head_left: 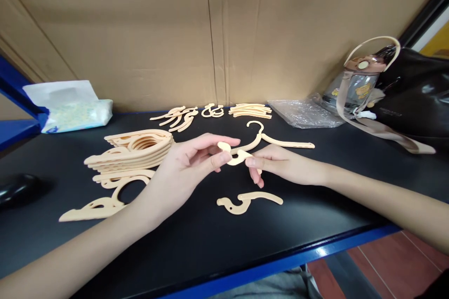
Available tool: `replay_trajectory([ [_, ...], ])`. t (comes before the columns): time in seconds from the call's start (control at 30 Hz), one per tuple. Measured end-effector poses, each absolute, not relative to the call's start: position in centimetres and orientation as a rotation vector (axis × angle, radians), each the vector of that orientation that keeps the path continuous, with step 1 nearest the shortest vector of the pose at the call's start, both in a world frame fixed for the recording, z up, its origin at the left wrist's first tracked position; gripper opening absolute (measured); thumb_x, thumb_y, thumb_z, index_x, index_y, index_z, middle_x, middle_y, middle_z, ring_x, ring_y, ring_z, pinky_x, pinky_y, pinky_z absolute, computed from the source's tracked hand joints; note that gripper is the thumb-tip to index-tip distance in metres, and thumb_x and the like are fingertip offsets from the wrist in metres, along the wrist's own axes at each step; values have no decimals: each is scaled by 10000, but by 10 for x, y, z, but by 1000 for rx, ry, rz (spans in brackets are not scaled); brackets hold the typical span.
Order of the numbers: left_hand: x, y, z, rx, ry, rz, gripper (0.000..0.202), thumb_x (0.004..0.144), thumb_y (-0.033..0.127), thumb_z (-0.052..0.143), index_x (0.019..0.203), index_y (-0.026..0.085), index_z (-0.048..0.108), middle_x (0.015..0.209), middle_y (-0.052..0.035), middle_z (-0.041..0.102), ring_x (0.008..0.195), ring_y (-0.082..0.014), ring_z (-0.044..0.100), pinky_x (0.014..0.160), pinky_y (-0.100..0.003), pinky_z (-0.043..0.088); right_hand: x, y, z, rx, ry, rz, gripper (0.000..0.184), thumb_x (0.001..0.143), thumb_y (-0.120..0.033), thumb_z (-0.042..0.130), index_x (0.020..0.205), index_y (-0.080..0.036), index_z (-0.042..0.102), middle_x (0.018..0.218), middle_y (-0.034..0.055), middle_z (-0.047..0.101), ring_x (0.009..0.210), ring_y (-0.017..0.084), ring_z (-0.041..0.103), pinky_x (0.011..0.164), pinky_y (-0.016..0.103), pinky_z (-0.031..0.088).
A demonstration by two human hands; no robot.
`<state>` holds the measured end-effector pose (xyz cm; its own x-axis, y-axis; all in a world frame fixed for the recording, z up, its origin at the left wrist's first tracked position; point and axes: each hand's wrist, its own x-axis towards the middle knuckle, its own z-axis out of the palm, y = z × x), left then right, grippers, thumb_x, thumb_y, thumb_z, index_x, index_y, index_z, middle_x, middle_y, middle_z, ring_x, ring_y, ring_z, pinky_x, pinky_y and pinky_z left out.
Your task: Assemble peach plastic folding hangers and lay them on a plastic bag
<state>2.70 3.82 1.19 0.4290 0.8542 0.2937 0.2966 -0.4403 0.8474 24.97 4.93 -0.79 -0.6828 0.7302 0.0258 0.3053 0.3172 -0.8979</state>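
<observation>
Between both hands is a small cream plastic hanger part with a hook-like curve. My left hand pinches its left end with thumb and fingers. My right hand has its right end between thumb and fingers; the fingers partly hide that end. Just behind lies a cream hanger with a hook and spread arms, its left arm partly covered by the hands. In front of the hands, a curved hanger piece lies against a slim arm piece on the black table.
Left of my left hand sit stacked folded hangers. Along the back are loose arm pieces, hooks and slim strips. A tissue pack, mouse, plastic bag, strapped bottle and black bag surround them.
</observation>
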Motion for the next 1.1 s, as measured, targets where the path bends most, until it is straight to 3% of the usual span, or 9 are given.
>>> replay_trajectory([
  [0.17, 21, 34, 10, 2618, 911, 1101, 155, 966, 211, 464, 983, 186, 616, 938, 9, 708, 830, -98, 669, 720, -150, 510, 249, 49, -6, -907, -2262, 1031, 322, 961, -398, 464, 909, -146, 657, 867, 30, 657, 834, 134, 601, 778, 259, 446],
  [0.3, 16, 36, 7, 3065, 628, 1146, 188, 960, 113, 427, 1063, 112, 584, 1049, -82, 717, 981, -151, 674, 925, -227, 496, 254, 58, -8, -926, -2290, 679, 256, 911, -366, 567, 1066, -169, 619, 933, 28, 637, 862, 143, 576, 776, 274, 440],
  [0.47, 17, 36, 7, 3087, 581, 1126, 283, 936, 69, 477, 1210, 86, 541, 1199, -98, 666, 1144, -146, 600, 1038, -224, 419, 257, 63, -11, -824, -2324, 486, 139, 900, -293, 593, 976, -180, 622, 876, 17, 626, 832, 139, 565, 763, 274, 435],
  [0.67, 25, 21, 9, 2609, 660, 917, 300, 969, 185, 460, 1265, 230, 482, 1171, -9, 662, 1028, -111, 639, 838, -166, 494, 249, 51, -12, -662, -2503, 167, 190, 966, -228, 466, 879, -151, 616, 779, 26, 588, 738, 148, 483, 719, 303, 358],
  [0.77, 29, 18, 11, 2557, 512, 700, 115, 969, 274, 475, 970, 211, 572, 998, 6, 665, 958, -126, 605, 861, -213, 454, 242, 47, -12, -647, -2530, 222, 226, 967, -212, 458, 800, -143, 595, 763, 24, 579, 738, 143, 484, 705, 296, 352],
  [0.8, 30, 18, 11, 2568, 485, 653, 179, 973, 307, 462, 862, 199, 551, 905, 9, 645, 892, -126, 588, 829, -221, 445, 241, 47, -11, -662, -2533, 250, 209, 961, -216, 476, 807, -148, 600, 776, 22, 590, 753, 143, 493, 711, 293, 355],
  [0.93, 29, 21, 11, 2667, 546, 617, 329, 1007, 343, 320, 729, 194, 414, 695, 24, 504, 656, -121, 475, 601, -230, 369, 242, 50, -9, -740, -2470, 275, 109, 920, -233, 563, 966, -171, 639, 907, 27, 637, 869, 153, 541, 794, 300, 387],
  [1.1, 27, 28, 11, 2862, 1017, 592, 287, 979, 307, 330, 713, 206, 372, 604, 38, 477, 511, -124, 436, 511, -254, 282, 255, 64, -13, -916, -2481, 7, 276, 910, -265, 570, 1163, -164, 611, 1093, 80, 607, 1049, 210, 533, 946, 376, 385],
])
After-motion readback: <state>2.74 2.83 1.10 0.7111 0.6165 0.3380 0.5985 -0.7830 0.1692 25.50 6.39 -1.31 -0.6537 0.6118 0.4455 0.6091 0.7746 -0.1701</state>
